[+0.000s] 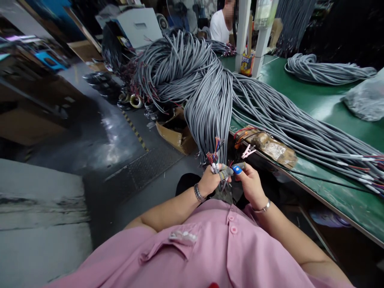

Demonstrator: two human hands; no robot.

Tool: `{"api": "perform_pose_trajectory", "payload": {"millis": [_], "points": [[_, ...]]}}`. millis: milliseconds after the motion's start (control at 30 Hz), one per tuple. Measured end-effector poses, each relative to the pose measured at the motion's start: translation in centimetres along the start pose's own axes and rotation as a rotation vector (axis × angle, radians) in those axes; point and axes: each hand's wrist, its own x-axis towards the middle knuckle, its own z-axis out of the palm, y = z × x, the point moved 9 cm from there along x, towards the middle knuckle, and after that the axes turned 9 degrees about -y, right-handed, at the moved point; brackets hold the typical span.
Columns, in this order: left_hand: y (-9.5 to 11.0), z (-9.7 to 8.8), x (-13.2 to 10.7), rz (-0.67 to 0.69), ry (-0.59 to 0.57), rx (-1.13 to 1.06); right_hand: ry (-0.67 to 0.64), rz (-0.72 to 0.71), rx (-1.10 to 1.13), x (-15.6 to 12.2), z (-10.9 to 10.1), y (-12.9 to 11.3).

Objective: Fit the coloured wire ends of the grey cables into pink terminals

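Note:
My left hand point(210, 180) is closed around a few grey cables point(215, 168) whose stripped ends fan out in red, blue and orange wires. A grey finger cover wraps its thumb. Just to the right, my right hand point(251, 183) is pinched, with blue tape point(237, 169) on the thumb and a grey cover on a finger. Thin red wires point(230, 163) show between the two hands; whether the right fingertips grip them is hidden. Beyond my hands, a thick bundle of grey cables point(210, 108) hangs over the table edge.
More grey cables point(288, 116) stretch along the green table point(321, 104). A taped brown block point(273, 150) and a pink clip point(248, 151) lie at its edge. Below the bundle stands an open cardboard box point(172, 134). Another person point(220, 26) is at the back.

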Motion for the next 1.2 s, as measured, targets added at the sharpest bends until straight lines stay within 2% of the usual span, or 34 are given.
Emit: {"api": "perform_pose_trajectory", "payload": {"millis": [200, 333, 467, 600, 700, 800, 900, 1033, 1200], "points": [[0.8, 0.2, 0.1, -0.001, -0.021, -0.017, -0.018, 0.034, 0.082, -0.1, -0.1, 0.5], [1.1, 0.1, 0.4, -0.007, -0.027, -0.091, 0.027, 0.021, 0.217, 0.0, -1.6, 1.4], [1.2, 0.6, 1.1, -0.038, -0.122, -0.191, 0.076, 0.059, 0.338, 1.3, -3.5, 2.0], [1.3, 1.6, 2.2, -0.101, -0.232, -0.251, -0.008, 0.141, 0.429, 3.5, -3.7, 1.6], [1.4, 2.2, 3.0, -0.140, -0.286, -0.253, -0.040, 0.078, 0.387, 4.5, -3.6, 0.3], [1.2, 2.7, 3.7, -0.177, -0.320, -0.252, 0.080, -0.078, 0.241, 4.5, -4.4, -1.1], [1.1, 3.0, 4.2, -0.187, -0.338, -0.256, 0.118, -0.113, 0.298, 4.5, -3.8, -1.0], [1.1, 3.4, 4.6, -0.175, -0.341, -0.264, 0.035, 0.019, 0.586, 5.3, -2.1, 0.4], [0.7, 3.4, 4.9, -0.175, -0.320, -0.265, 0.048, 0.004, 0.698, 5.7, -2.1, 0.4]]}}
